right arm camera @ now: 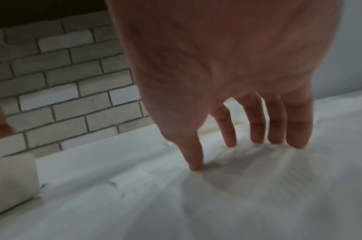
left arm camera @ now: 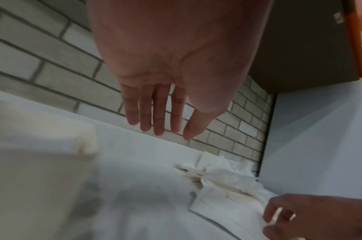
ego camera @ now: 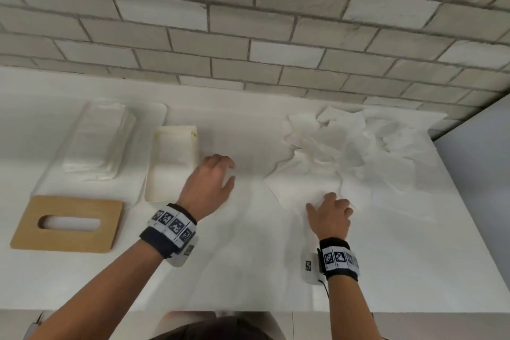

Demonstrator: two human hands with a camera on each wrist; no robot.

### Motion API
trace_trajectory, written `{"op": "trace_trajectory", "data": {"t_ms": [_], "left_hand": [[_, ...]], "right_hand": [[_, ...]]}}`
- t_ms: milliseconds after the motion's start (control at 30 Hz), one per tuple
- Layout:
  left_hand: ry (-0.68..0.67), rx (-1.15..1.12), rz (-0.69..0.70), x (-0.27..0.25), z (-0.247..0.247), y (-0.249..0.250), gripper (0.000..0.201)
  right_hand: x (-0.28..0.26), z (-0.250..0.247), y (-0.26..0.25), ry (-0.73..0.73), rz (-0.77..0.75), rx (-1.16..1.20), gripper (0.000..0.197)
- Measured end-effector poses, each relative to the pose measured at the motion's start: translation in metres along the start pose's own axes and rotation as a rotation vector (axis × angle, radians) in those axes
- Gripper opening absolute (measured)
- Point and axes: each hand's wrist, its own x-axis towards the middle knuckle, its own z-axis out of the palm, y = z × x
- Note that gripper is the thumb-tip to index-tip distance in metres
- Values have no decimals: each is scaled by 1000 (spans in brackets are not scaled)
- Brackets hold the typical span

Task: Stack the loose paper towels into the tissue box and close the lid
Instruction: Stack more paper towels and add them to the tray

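Note:
A crumpled pile of loose white paper towels (ego camera: 356,143) lies at the right of the counter, also seen in the left wrist view as a paper towel pile (left arm camera: 219,175). The cream tissue box (ego camera: 172,165) stands open at centre left; its wooden lid (ego camera: 67,225) with an oval slot lies flat in front of it to the left. My left hand (ego camera: 225,171) hovers just right of the box, fingers (left arm camera: 157,113) straight, holding nothing. My right hand (ego camera: 325,201) rests its fingertips (right arm camera: 297,139) on a flat towel (ego camera: 300,185) at the pile's near edge.
A neat stack of folded towels (ego camera: 96,143) sits on a white tray (ego camera: 158,110) left of the box. A grey brick wall (ego camera: 248,22) runs along the back. A plain wall (ego camera: 474,163) bounds the counter on the right. The counter's front edge (ego camera: 248,310) is near me.

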Motion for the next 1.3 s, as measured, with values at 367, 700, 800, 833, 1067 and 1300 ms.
{"op": "trace_trajectory", "data": {"t_ms": [367,700,800,833,1067,1300], "left_hand": [[-414,-103,-175,-16,65,61,47],[-194,-1039,-379,3,29,86,36],[-46,-1057,-345,7,17,84,21],[-23,-1051,-330,7,11,82,20],[28,-1072,-343,3,-31,42,31],[335,-742,-388,-5,-109,-61,51]], "right_hand": [[-34,-6,10,-186,-141,502,24],[-77,-73,-29,-214,-350,1078,46],[-84,-72,-48,-32,-303,1100,28],[-86,-72,-56,13,-301,1116,24],[-97,-57,-114,90,-335,1171,26],[-119,-36,-209,-138,-330,1181,10]]}}
